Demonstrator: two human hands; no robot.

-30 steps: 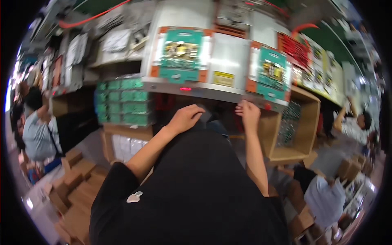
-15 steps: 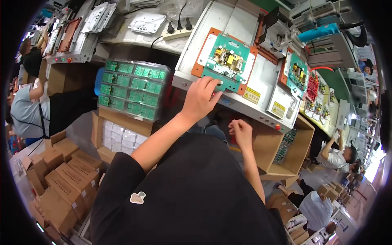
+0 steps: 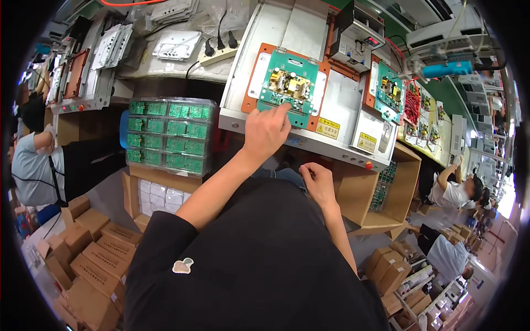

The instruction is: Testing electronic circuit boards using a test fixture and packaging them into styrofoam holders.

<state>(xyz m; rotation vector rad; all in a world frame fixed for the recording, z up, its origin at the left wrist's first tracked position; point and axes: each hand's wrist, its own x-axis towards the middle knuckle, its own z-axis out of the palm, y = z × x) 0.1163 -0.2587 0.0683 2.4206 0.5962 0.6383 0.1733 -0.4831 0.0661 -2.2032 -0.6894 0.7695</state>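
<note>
A green circuit board [image 3: 290,83] with yellow and black components lies in an orange-brown fixture [image 3: 249,103] on the grey test machine [image 3: 342,144]. My left hand [image 3: 267,132] reaches over the machine's front edge. Its index finger is stretched out and touches the board's near part, among small components; the other fingers bend beneath it. No object shows in that hand. My right hand [image 3: 319,182] hangs in front of my body, short of the machine, with its fingers curled and nothing visible in them. Right of the first board, a second populated board [image 3: 390,91] sits in another fixture.
Clear trays of green boards [image 3: 171,135] stand at the left above an open carton [image 3: 160,196]. Another open carton [image 3: 400,190] is right, below the machine. A blue tool [image 3: 447,69] hangs at upper right. A power strip [image 3: 221,54] lies behind; co-workers sit on both sides.
My left index finger has moved from the board's near edge onto its components. My right hand stays low, with its fingers curled. The whole view has shifted slightly.
</note>
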